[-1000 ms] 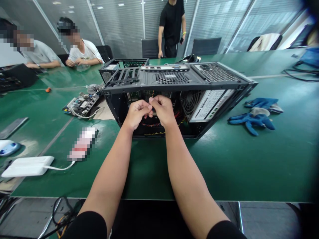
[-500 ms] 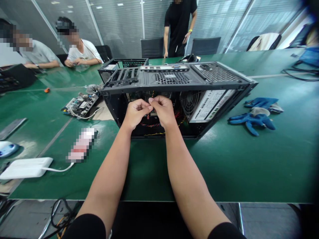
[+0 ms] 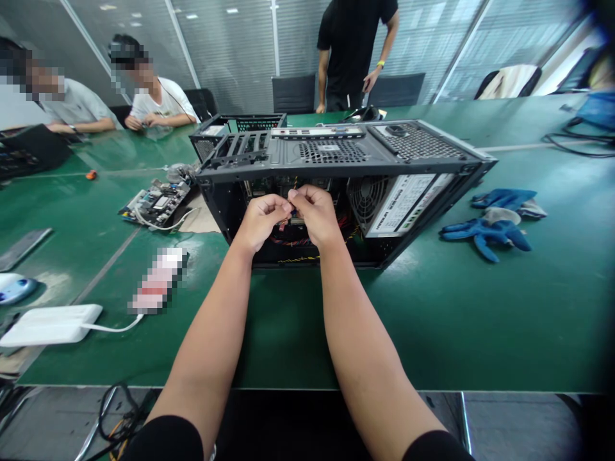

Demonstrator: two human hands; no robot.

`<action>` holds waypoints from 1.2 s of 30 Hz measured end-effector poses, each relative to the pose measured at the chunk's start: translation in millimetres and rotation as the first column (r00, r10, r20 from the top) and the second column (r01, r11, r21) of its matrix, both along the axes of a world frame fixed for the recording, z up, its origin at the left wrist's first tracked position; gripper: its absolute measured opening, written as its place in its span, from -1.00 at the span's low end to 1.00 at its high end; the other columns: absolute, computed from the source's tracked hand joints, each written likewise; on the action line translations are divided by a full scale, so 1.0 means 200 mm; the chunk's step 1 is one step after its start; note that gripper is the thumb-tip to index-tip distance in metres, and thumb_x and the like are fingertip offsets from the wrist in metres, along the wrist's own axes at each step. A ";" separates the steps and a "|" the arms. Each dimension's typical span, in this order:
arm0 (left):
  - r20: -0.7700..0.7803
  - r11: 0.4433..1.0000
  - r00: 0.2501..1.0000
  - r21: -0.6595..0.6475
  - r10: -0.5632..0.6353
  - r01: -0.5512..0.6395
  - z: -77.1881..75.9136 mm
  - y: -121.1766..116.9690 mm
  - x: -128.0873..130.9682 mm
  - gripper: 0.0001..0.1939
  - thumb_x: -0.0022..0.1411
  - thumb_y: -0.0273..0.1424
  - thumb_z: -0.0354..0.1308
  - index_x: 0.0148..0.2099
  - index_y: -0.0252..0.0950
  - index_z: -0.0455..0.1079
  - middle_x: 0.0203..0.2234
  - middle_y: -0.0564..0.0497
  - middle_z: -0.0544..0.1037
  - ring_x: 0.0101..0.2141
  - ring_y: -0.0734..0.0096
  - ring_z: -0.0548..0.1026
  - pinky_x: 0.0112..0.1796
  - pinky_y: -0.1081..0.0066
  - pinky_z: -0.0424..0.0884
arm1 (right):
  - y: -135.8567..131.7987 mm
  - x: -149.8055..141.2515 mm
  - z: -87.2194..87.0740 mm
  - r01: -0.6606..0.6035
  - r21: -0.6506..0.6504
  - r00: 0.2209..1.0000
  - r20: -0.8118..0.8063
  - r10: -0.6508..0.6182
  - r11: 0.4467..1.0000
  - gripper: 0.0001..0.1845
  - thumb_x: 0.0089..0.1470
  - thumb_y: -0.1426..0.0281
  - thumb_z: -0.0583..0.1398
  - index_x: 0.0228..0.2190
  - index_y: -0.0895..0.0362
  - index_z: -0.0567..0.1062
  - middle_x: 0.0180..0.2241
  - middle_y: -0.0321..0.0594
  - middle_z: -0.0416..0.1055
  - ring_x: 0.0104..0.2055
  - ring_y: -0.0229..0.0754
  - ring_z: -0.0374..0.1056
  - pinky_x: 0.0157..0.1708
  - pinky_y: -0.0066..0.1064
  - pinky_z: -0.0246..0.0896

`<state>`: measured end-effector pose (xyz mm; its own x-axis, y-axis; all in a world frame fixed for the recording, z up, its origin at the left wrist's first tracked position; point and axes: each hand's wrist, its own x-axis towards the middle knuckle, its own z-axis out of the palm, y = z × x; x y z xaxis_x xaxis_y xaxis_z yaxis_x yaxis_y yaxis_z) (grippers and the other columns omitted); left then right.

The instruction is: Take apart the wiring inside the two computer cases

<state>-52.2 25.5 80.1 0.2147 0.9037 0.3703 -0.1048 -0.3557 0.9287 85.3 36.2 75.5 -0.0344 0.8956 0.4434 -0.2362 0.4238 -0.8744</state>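
The case [image 3: 276,168] stood on the counter [image 3: 480,320], open side facing the person. At that opening, the left hand [image 3: 262,224] and right hand [image 3: 314,214] met, fingertips pinched narrow; what they held was too small to tell. Wires [image 3: 293,242] ran below them, the power supply [image 3: 408,205] sat rightward, and gloves [image 3: 490,235] lay beyond.

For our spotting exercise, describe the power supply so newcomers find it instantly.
On the green table stands an open black computer case. Inside, right of the right hand, is the power supply. Unlike the wires nearby, it bears a large white label.
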 end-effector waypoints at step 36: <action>-0.060 0.998 0.997 0.041 0.048 -0.045 0.05 -0.01 0.02 -0.74 0.04 -0.29 0.40 -0.47 -0.30 0.41 -0.65 0.09 0.48 -0.63 0.58 0.41 -0.62 0.55 0.29 | -0.01 -0.02 0.03 0.040 -0.021 0.999 -0.029 -0.040 0.999 -0.62 0.04 0.12 0.31 -0.58 0.09 0.37 -0.61 -0.41 0.15 -0.52 -0.32 0.07 -0.45 -0.36 0.04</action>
